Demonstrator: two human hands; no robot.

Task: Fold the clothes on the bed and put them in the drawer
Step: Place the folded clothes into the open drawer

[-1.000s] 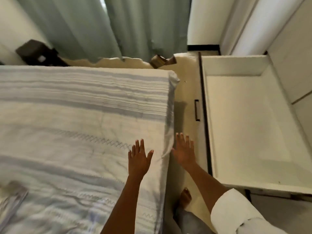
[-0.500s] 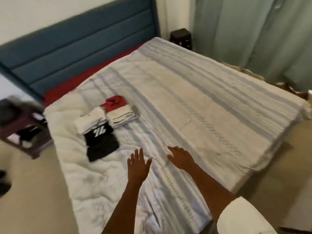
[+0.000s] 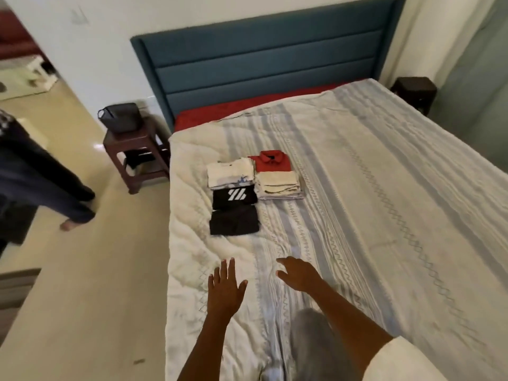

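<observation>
Already the clothes look folded: beyond both hands, farther up the bed (image 3: 384, 215) toward the blue headboard (image 3: 264, 64), lie small neat stacks, which I take as folding done and carrying to the drawer left. The left hand (image 3: 225, 290) hovers over or rests lightly on the quilt with fingers straight and slightly spread, holding nothing; contact with the cloth cannot be told. The right hand (image 3: 298, 274) is just beside it, fingers relaxed and pointing across toward the left, likewise empty. Nearest ahead of the left hand is the plain black folded garment (image 3: 234, 222), and touching its far edge is the black garment with a white logo (image 3: 234, 198). Beyond that lies the white folded stack (image 3: 229, 171), and beside it, ahead of the right hand, the cream stack (image 3: 279, 185) with the red collared shirt (image 3: 270, 160) at its far end. Grouping them tight probably lets them be scooped up together without coming undone. Both palms face down and forward, which suggests a reach toward the piles. No drawer shows in this view. Off to the left of the left hand, past the bed's edge, stand a dark wooden stool (image 3: 134, 149) with a black bag (image 3: 119, 118) on it, and another person's legs (image 3: 49, 188) on the floor.
</observation>
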